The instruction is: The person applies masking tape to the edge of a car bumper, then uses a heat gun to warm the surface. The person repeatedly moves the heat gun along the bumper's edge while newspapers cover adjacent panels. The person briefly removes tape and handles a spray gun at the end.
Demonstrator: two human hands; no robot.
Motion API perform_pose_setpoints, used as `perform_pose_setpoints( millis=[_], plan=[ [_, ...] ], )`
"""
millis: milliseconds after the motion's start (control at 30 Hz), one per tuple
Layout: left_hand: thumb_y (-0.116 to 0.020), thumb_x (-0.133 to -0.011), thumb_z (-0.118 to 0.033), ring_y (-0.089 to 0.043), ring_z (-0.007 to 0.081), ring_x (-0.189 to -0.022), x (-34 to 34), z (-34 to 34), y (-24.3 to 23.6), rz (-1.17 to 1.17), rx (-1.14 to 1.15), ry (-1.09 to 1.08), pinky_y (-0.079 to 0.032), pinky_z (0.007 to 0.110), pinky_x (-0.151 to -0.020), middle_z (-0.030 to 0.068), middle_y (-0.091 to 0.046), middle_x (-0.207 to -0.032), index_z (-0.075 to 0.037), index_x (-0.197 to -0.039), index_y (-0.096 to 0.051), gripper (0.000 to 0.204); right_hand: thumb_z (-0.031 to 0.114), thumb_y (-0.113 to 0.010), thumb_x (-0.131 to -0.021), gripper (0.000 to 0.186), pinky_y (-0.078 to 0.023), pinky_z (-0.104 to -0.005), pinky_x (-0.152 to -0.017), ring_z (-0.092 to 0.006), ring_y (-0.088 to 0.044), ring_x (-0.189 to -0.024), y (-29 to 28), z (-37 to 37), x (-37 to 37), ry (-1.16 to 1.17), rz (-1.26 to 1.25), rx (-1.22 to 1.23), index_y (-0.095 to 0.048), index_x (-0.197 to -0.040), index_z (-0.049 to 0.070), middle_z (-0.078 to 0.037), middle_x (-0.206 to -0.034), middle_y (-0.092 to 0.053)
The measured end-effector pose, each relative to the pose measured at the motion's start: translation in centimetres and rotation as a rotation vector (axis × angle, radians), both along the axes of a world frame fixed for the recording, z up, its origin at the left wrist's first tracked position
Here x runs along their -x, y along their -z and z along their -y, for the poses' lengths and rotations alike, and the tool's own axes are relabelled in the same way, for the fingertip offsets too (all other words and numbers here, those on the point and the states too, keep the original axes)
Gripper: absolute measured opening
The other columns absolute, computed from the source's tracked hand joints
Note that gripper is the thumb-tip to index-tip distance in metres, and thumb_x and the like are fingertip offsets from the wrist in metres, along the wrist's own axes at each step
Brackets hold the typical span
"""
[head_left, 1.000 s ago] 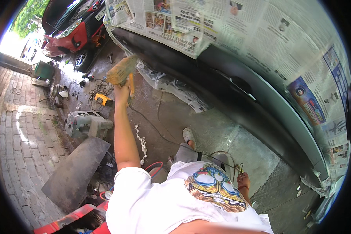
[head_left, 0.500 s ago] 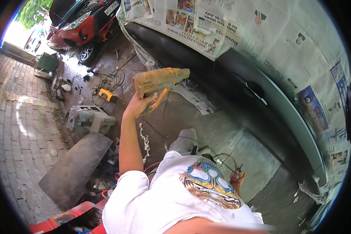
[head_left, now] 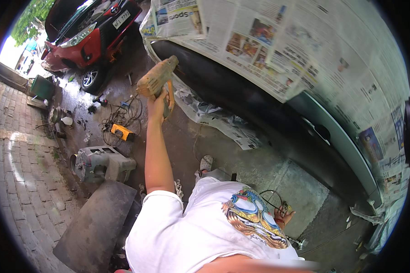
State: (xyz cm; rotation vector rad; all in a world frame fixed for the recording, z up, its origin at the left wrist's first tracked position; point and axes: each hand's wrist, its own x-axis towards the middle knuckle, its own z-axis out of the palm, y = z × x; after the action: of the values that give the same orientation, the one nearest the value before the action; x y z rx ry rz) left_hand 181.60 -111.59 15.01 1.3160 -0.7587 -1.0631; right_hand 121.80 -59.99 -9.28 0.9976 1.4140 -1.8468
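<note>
My left hand [head_left: 158,105] is closed round the grip of a worn orange heat gun [head_left: 157,77], held out on a stretched arm. Its nozzle points up and right at the far end of a black-coated car body panel [head_left: 223,75], a little apart from it as far as I can tell. Low on the right, beside my shirt, my right hand [head_left: 284,215] has its fingers curled at a dark cord [head_left: 272,191]. The cord loops out from behind my body, and part of the grip is too small to make out. A recessed door handle [head_left: 322,132] shows in the panel.
Newspaper masking [head_left: 278,54] covers the upper car body. A red car [head_left: 79,50] stands at the far left. On the floor lie a yellow-orange tool [head_left: 122,132], tangled cords, a grey machine housing [head_left: 102,164] and a dark flat sheet [head_left: 93,225]. A brick strip [head_left: 20,168] runs along the left.
My left hand has carried the heat gun farther away and slightly left, with its nozzle turned more upward. The view has shifted too. My right hand appears slightly lower, still at the cord.
</note>
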Motion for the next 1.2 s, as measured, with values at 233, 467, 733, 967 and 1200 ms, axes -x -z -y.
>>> perform_pose_setpoints(
  millis=[233,467,733,967,1200],
  plan=[
    [-0.071,-0.1,-0.022,-0.06,0.0119,-0.072,-7.1,9.8,3.2,-0.232,0.051,-0.159,-0.048,0.03,-0.061,0.0004,-0.06,-0.083,-0.009,-0.109,-0.06,0.019,0.075,-0.066,-0.087,0.107,-0.042,-0.0622,-0.109,-0.0346,-0.06,-0.126,-4.0,3.5,-7.0,0.043,-0.007,-0.067,-0.024,-0.163,0.013,-0.017,-0.15,-0.043],
    [-0.072,-0.099,-0.026,-0.06,0.0121,-0.075,-10.6,12.6,7.1,-0.33,0.032,-0.268,-0.048,0.033,-0.062,-0.0008,-0.061,-0.085,-0.01,-0.103,-0.059,0.021,0.075,-0.068,-0.085,0.108,-0.044,-0.0613,-0.108,-0.0337,-0.055,-0.132,-5.5,7.7,-11.0,0.034,-0.079,-0.047,-0.025,-0.163,0.015,-0.016,-0.156,-0.036],
    [-0.072,-0.1,-0.021,-0.059,0.0115,-0.076,-12.9,6.1,8.5,-0.15,-0.196,-0.106,-0.049,0.03,-0.063,0.0009,-0.063,-0.088,-0.007,-0.107,-0.062,0.02,0.077,-0.07,-0.083,0.108,-0.042,-0.0574,-0.109,-0.0324,-0.056,-0.128,-5.5,8.5,-10.4,-0.003,-0.088,-0.08,-0.027,-0.163,0.02,-0.016,-0.15,-0.041],
    [-0.072,-0.099,-0.018,-0.062,0.0131,-0.08,-12.5,3.7,4.0,-0.085,-0.15,0.316,-0.052,0.03,-0.068,0.0021,-0.066,-0.093,-0.005,-0.116,-0.064,0.023,0.08,-0.07,-0.081,0.104,-0.045,-0.0529,-0.099,-0.0292,-0.06,-0.106,-5.8,7.4,-10.5,0.007,-0.091,-0.141,-0.031,-0.16,0.024,-0.009,-0.12,-0.05],
    [-0.073,-0.099,-0.024,-0.062,0.0137,-0.077,-14.3,11.5,4.3,-0.307,-0.04,0.043,-0.052,0.031,-0.066,0.001,-0.066,-0.091,-0.008,-0.112,-0.066,0.021,0.076,-0.068,-0.085,0.107,-0.043,-0.0587,-0.107,-0.0319,-0.062,-0.119,-5.6,7.5,-11.5,-0.014,-0.142,-0.089,-0.026,-0.163,0.018,-0.014,-0.149,-0.046]
  ],
)
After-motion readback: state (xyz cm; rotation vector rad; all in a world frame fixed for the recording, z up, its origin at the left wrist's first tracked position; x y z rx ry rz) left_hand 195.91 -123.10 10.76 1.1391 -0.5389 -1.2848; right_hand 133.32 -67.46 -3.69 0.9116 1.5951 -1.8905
